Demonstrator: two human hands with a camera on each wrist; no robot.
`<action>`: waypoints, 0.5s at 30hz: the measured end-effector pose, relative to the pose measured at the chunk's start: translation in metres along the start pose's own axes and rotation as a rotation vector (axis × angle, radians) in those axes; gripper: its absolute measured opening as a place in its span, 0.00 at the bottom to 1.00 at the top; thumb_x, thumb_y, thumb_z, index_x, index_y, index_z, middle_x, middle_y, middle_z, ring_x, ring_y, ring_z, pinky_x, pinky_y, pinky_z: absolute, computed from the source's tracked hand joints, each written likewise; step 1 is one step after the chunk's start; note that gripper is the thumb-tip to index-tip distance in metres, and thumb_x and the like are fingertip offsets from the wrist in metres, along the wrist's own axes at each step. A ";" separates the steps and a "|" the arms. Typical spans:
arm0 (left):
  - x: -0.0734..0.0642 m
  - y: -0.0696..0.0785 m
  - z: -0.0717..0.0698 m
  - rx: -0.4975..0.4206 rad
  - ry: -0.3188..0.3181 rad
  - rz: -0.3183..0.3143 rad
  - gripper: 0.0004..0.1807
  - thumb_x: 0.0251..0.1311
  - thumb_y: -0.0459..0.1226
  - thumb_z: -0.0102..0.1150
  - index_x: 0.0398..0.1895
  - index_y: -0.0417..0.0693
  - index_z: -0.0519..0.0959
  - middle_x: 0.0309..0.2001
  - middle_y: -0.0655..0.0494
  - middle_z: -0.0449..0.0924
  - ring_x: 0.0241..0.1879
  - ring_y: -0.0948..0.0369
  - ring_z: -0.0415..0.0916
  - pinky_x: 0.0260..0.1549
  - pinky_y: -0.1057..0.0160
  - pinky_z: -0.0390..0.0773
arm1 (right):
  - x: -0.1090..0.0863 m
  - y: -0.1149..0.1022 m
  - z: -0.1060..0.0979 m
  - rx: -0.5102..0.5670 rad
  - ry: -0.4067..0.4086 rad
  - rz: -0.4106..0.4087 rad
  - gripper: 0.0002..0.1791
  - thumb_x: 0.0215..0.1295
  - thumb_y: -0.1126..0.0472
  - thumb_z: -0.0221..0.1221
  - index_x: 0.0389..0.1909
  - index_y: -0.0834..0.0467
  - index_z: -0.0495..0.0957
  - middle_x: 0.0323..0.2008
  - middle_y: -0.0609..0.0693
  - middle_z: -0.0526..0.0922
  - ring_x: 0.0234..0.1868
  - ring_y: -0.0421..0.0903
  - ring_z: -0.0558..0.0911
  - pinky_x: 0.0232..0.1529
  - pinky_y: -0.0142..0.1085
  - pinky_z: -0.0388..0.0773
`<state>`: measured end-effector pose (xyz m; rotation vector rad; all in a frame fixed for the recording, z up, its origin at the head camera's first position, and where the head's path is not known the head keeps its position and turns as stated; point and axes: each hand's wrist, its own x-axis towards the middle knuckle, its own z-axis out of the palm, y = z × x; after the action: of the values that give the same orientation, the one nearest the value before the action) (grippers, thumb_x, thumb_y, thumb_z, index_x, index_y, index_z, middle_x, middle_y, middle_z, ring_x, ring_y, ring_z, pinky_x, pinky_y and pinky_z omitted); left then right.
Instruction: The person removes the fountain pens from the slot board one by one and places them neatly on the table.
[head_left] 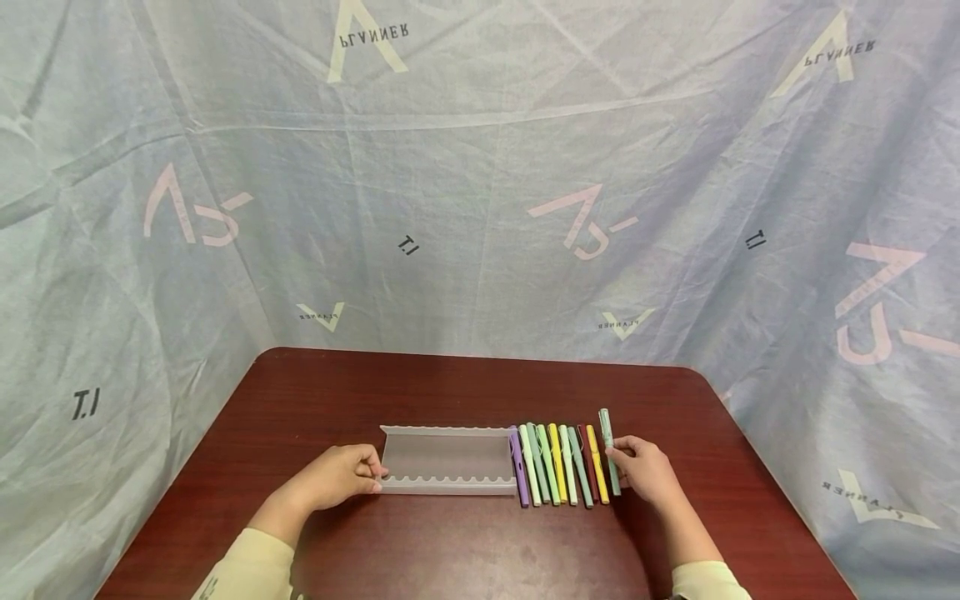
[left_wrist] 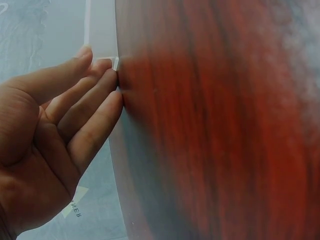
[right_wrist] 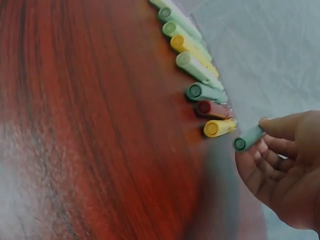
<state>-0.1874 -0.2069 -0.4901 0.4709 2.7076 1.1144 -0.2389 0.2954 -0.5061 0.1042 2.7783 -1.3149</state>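
A translucent pen tray (head_left: pixel 450 492) with scalloped edges lies on the table. My left hand (head_left: pixel 341 477) grips its left end near the front corner; in the left wrist view the thumb (left_wrist: pixel 82 54) and fingertips meet at that end. My right hand (head_left: pixel 643 468) pinches a grey-green capped pen (head_left: pixel 605 427) between thumb and fingers, at the right of a row of pens. The held pen stands slightly apart from the yellow pen (head_left: pixel 597 464) beside it, its round end (right_wrist: pixel 240 144) facing the camera in the right wrist view.
Against the tray's right end lies a purple pen (head_left: pixel 519 467). Several green, yellow and dark red pens (head_left: pixel 588 462) continue the row side by side. The dark red-brown wooden table (head_left: pixel 480 550) is bounded behind and at the sides by a grey printed cloth (head_left: pixel 465 167).
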 end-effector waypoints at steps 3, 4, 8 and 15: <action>0.000 0.000 0.000 0.013 0.001 -0.001 0.08 0.55 0.38 0.70 0.31 0.51 0.78 0.41 0.58 0.88 0.42 0.62 0.83 0.36 0.67 0.74 | 0.006 0.006 0.004 -0.045 -0.008 0.018 0.19 0.70 0.57 0.57 0.53 0.67 0.76 0.38 0.58 0.82 0.31 0.46 0.80 0.32 0.40 0.82; 0.001 0.001 0.000 0.011 -0.001 -0.001 0.08 0.55 0.38 0.70 0.31 0.51 0.78 0.41 0.58 0.88 0.42 0.62 0.83 0.36 0.67 0.74 | 0.007 0.008 0.005 -0.056 -0.007 0.025 0.18 0.70 0.57 0.57 0.52 0.67 0.77 0.37 0.58 0.82 0.31 0.46 0.80 0.31 0.40 0.81; 0.001 0.002 0.000 0.010 -0.009 -0.004 0.08 0.56 0.38 0.69 0.32 0.51 0.78 0.42 0.58 0.87 0.40 0.64 0.82 0.35 0.67 0.74 | 0.010 0.014 0.007 -0.098 0.005 0.028 0.17 0.69 0.57 0.59 0.50 0.66 0.77 0.37 0.57 0.83 0.30 0.46 0.79 0.30 0.39 0.79; -0.001 0.002 -0.001 0.005 -0.004 -0.011 0.07 0.56 0.37 0.69 0.33 0.50 0.78 0.42 0.57 0.87 0.40 0.64 0.82 0.34 0.68 0.74 | 0.011 0.016 0.010 -0.152 0.015 -0.001 0.16 0.68 0.55 0.59 0.48 0.63 0.78 0.35 0.54 0.83 0.29 0.45 0.79 0.29 0.39 0.76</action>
<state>-0.1863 -0.2065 -0.4883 0.4580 2.7062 1.1033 -0.2483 0.2979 -0.5257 0.1048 2.8784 -1.1026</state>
